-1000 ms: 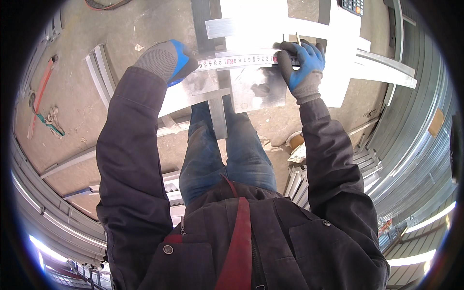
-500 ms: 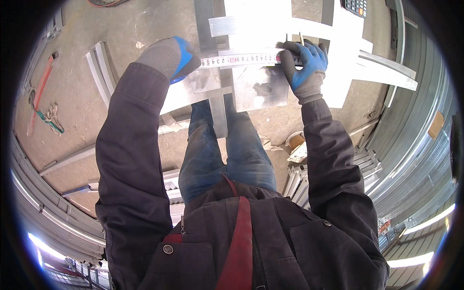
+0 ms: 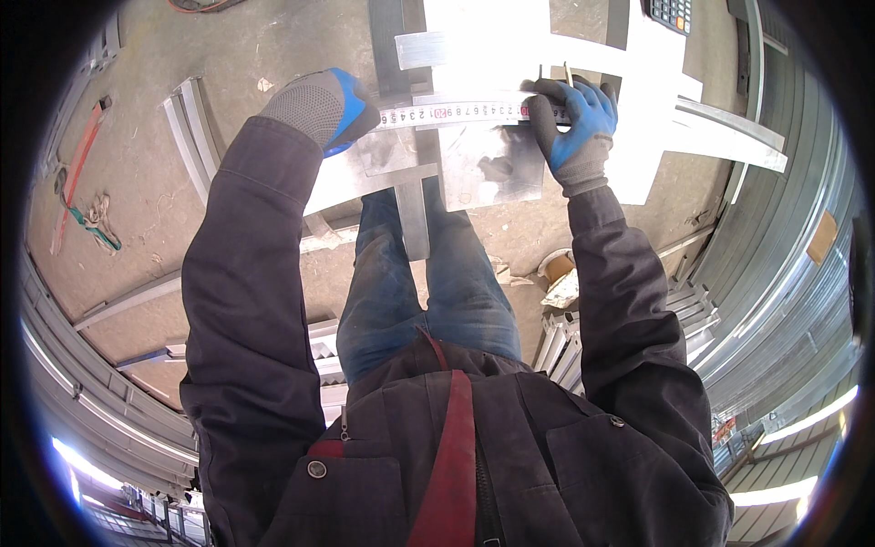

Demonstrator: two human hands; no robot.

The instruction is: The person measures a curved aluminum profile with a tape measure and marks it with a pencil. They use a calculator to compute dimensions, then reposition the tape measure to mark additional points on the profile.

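A white tape measure (image 3: 465, 112) with black and red markings stretches between my two gloved hands, across bright metal pieces. My left hand (image 3: 333, 109), in a grey and blue glove, is closed around the tape's case end; a bit of blue shows under the palm. At the other end my right hand (image 3: 576, 123) grips the tape between thumb and fingers, and a thin pencil-like stick (image 3: 569, 73) pokes up from the fingers. Below the tape lies a shiny metal plate (image 3: 492, 169). A flat metal bar (image 3: 413, 219) runs from it toward my legs.
A calculator (image 3: 670, 14) lies at the far right on a white surface. Metal profiles (image 3: 190, 137) rest on the floor to the left, near a red strip (image 3: 80, 173). Long stacked metal lengths (image 3: 775, 273) curve along the right side. A metal strip (image 3: 729, 132) juts out rightward.
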